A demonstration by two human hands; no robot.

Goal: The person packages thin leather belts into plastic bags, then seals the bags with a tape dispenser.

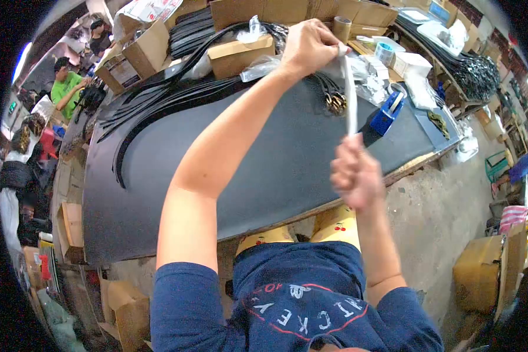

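A narrow white strip (351, 97), perhaps thin plastic, is stretched almost vertically between my two hands above the dark table. My left hand (312, 48) reaches to the table's far side, its fingers pinched on the strip's upper end. Lower down, nearer my body, my right hand (356, 173) is a closed fist around the lower end, slightly blurred. Behind the strip lies a bundle of black straps with brass-coloured metal ends (335, 104). A blue tape dispenser (387, 114) stands to the right of the strip.
Long black straps (158, 97) curve across the table's (246, 170) left part. Along the back are a cardboard box (240, 56), clear plastic bags and a cardboard tube (341, 27). A heap of black straps (475, 76) lies at far right. Another person (66, 85) sits at far left.
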